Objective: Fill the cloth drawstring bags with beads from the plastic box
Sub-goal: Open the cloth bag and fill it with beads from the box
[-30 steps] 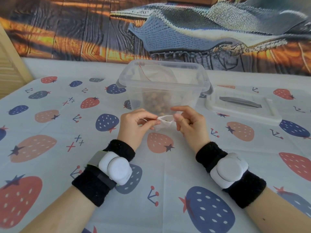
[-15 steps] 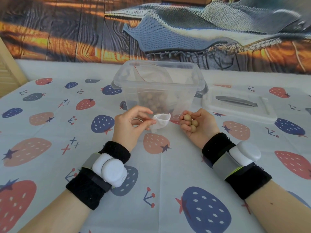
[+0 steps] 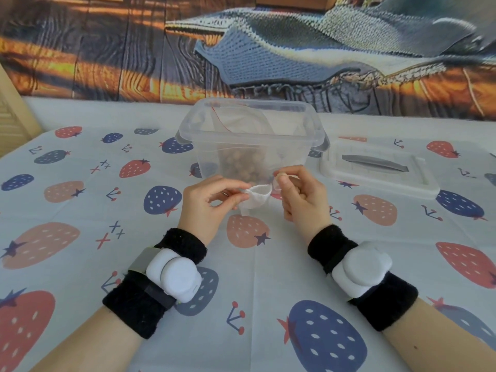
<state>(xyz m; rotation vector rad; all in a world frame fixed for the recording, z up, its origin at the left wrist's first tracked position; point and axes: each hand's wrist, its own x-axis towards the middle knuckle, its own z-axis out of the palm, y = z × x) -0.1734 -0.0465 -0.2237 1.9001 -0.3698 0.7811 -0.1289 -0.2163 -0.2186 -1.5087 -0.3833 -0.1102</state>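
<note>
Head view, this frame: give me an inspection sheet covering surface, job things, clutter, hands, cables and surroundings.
Surface: table under a strawberry-print cloth.
Job things: small white bag held open just in front of the clear box; brown beads lie in the box, with more cloth above them; one bead at the right fingertips, by the bag's mouth.
Clutter: box lid lies flat, right of the box.
Hands: left hand pinches the bag's rim; right hand pinches the bead, with more beads seemingly in its palm.
Cables: nothing seen.
Surroundings: printed backdrop showing wood planks and a knitted blanket.
</note>
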